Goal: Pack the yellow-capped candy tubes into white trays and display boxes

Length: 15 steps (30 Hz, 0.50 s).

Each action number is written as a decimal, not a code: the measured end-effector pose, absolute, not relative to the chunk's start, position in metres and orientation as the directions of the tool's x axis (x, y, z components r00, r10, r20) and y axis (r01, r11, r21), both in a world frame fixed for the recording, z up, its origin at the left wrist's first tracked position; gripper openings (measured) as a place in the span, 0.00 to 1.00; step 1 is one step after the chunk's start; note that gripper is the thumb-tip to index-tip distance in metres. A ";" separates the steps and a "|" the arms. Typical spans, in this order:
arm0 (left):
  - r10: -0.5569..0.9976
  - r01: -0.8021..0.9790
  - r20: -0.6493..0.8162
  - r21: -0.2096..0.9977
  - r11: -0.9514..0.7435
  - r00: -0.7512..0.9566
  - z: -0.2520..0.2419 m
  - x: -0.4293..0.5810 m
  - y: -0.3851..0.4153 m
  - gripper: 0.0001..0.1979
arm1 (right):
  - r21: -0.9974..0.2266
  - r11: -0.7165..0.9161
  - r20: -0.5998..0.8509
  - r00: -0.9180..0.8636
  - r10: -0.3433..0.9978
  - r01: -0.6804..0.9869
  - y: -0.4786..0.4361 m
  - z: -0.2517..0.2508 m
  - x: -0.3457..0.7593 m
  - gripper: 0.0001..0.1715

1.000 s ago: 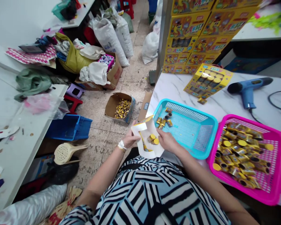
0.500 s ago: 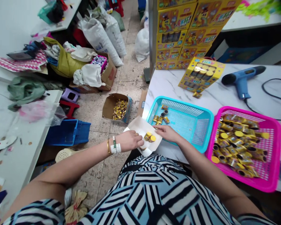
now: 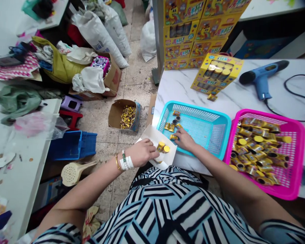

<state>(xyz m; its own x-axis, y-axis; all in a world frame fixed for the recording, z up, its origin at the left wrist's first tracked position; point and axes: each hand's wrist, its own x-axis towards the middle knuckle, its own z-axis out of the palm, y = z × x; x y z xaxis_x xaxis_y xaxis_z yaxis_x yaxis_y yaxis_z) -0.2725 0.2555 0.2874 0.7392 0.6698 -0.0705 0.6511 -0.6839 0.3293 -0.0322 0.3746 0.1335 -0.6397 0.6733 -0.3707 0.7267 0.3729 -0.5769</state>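
Head view: left hand point(image 3: 142, 152) curls its fingers onto the card point(image 3: 152, 135) at the table edge, beside two cups point(image 3: 163, 147) lying on it. Right hand point(image 3: 185, 140) pinches a cup point(image 3: 173, 137) in the blue basket point(image 3: 218, 118). The cups look light, stiff and foil-slick, so they are best pinched by the sides.

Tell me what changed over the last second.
The white cardboard sheet, earlier raised and folded between both hands, now lies flat at the marble table's edge. The left hand rests on it beside two yellow-capped cups. The right hand let go and reached into the turquoise plastic basket, by a gold-wrapped cup. Pink basket and blue heat gun are unchanged.
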 end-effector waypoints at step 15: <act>0.711 0.665 0.027 0.331 -0.669 0.702 0.280 -0.260 0.249 0.08 | -0.956 -0.277 -0.266 -0.694 0.669 0.100 0.384 0.266 -0.030 0.19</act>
